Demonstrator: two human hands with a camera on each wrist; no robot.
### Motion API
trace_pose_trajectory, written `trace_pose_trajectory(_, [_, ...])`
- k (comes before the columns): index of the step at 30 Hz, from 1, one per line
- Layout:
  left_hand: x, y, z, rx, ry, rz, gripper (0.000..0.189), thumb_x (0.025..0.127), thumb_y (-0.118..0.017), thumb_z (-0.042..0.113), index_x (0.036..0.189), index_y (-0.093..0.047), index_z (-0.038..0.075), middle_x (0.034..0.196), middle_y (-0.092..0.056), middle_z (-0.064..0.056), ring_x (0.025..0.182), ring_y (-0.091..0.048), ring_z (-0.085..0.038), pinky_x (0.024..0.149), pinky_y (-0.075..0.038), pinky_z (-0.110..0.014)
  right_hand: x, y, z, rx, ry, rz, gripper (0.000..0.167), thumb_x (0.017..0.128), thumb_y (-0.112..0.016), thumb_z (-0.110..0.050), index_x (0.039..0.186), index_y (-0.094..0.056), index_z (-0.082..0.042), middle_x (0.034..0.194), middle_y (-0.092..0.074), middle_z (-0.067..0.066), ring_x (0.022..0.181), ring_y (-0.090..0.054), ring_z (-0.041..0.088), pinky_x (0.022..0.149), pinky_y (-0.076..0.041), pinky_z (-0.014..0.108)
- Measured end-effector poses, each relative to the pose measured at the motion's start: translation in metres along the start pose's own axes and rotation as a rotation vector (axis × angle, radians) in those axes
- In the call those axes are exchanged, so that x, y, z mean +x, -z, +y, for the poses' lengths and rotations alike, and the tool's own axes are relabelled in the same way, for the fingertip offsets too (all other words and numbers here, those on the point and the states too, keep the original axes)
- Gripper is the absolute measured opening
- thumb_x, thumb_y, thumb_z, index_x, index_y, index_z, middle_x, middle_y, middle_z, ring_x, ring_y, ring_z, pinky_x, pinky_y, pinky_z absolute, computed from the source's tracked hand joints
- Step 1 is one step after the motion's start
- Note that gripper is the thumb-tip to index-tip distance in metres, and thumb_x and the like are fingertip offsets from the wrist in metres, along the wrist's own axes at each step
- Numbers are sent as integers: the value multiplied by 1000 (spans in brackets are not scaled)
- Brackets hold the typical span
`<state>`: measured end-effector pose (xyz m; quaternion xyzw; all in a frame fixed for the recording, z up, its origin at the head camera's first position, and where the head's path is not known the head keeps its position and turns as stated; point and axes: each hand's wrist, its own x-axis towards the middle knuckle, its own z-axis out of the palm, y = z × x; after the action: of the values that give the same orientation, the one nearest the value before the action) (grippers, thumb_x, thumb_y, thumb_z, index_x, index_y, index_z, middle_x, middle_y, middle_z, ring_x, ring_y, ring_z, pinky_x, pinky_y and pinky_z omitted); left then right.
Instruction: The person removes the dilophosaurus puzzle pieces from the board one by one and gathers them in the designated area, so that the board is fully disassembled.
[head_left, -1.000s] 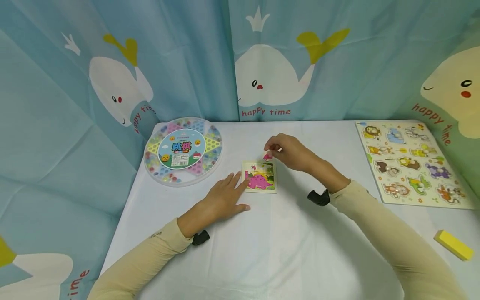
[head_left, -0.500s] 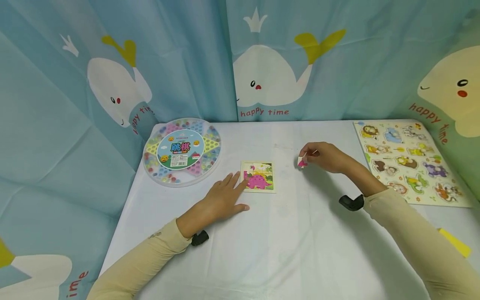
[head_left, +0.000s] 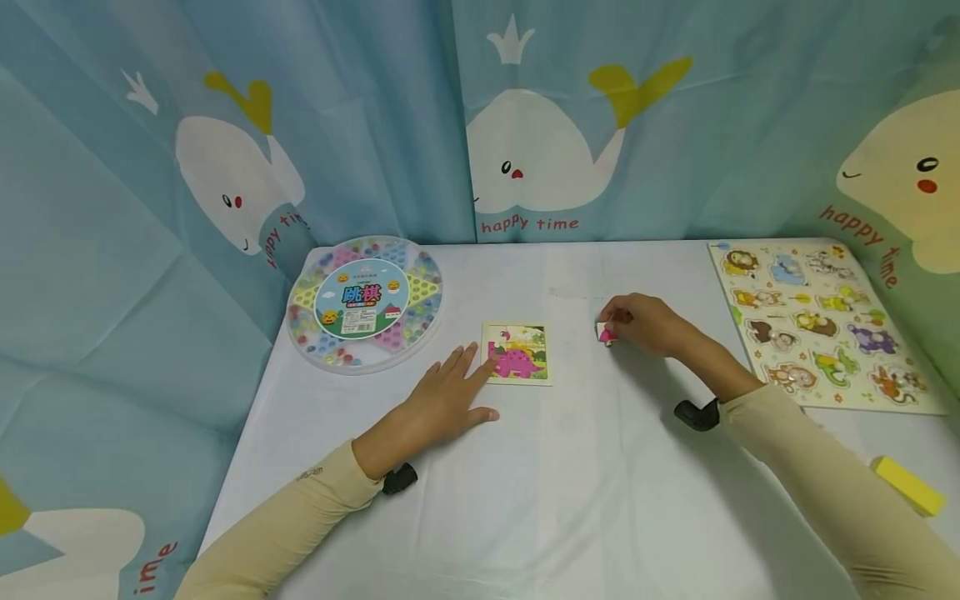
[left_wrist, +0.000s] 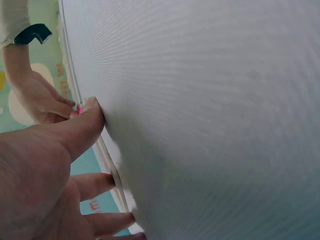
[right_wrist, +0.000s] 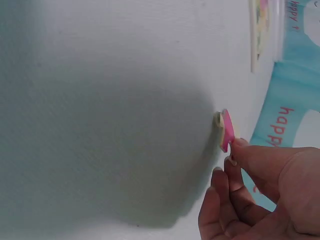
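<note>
head view: right hand [head_left: 647,323] pinches a small pink puzzle piece [head_left: 605,333], right of and apart from the dinosaur puzzle [head_left: 519,360]. left hand [head_left: 438,402] has fingers [head_left: 483,372] straight, one over the puzzle's left edge. animal board [head_left: 862,406] farther right on surface [head_left: 540,500].

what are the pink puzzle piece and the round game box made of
The pink puzzle piece looks like thin wood, perhaps thick card, with a smooth printed face: its edge is pale. The round game box seems glossy clear plastic: coloured balls show through.
</note>
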<state>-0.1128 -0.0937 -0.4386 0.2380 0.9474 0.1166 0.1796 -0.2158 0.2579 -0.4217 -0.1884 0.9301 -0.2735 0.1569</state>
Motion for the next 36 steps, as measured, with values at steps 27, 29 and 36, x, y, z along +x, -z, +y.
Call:
trace_pose_trajectory(27, [1,-2,-1,37,0,9,83,102,-63,56,169,-28,20,174,-20,-20,161,-20,-44,124,-29,-63,13,-38,-62,-86,114,139,35,99,-69,2,132,-62,3,131,-62,25,121,-59,43,103,-47,61])
trace_pose_trajectory(29, [1,-2,-1,42,-4,7,83,103,-61,57,169,-28,20,175,-20,-20,161,-20,-44,124,-30,-63,18,-48,-70,-94,134,134,37,99,-70,-1,135,-62,1,134,-62,24,125,-59,43,106,-46,62])
trace_pose_trajectory(36, [0,-1,-1,35,-12,5,83,103,-60,56,169,-27,18,175,-19,-20,160,-19,-44,124,-29,-63,28,-78,-90,-134,182,88,46,98,-75,-8,142,-61,-3,141,-64,19,131,-58,43,108,-47,64])
